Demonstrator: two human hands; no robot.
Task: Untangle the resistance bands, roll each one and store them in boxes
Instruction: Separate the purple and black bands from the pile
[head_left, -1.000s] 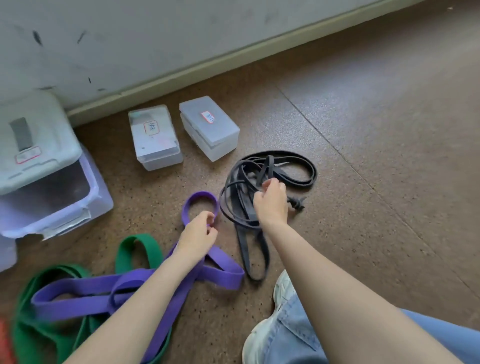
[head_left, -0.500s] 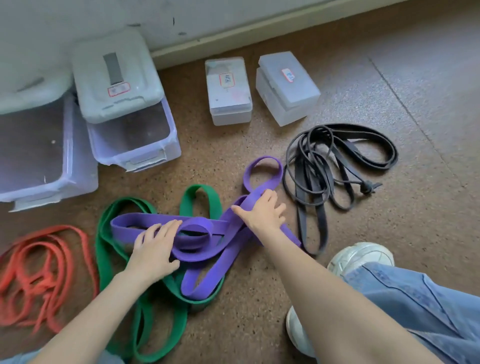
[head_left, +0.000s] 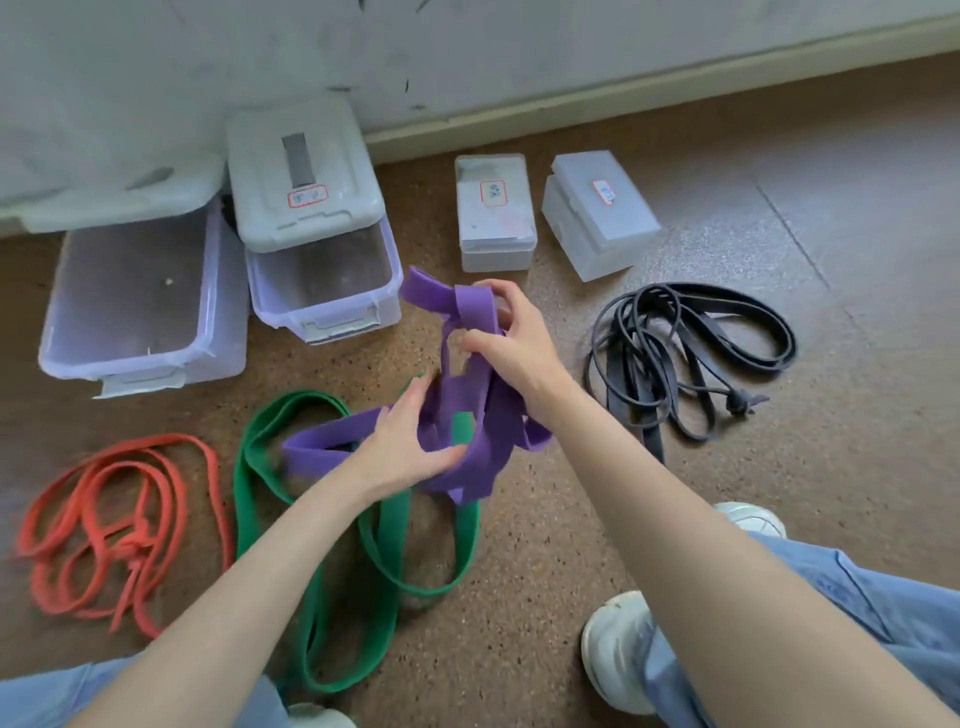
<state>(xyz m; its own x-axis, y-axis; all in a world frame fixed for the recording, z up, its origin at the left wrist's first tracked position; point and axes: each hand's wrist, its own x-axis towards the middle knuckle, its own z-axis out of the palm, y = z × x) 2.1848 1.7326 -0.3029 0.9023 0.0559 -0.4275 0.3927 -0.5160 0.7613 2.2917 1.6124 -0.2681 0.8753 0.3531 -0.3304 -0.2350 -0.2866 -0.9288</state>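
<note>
A wide purple band (head_left: 470, 312) is lifted off the floor in a loose tangle. My right hand (head_left: 511, 338) grips its upper loops. My left hand (head_left: 402, 447) holds its lower folds. Under it a green band (head_left: 384, 540) lies in long loops on the floor, and one green strand shows through the purple tangle. An orange band (head_left: 104, 519) lies knotted at the left. A tangle of thin black bands (head_left: 675, 353) lies at the right.
Two large clear bins (head_left: 145, 358) (head_left: 332, 317) stand open at the back left, each with its lid pushed back. Two small lidded boxes (head_left: 493, 213) (head_left: 597, 208) sit near the wall. My knees and white shoes (head_left: 618, 654) are at the bottom.
Both hands have closed on the purple band and raised it from the floor, the right hand pulling its upper end up. The camera view has shifted left.
</note>
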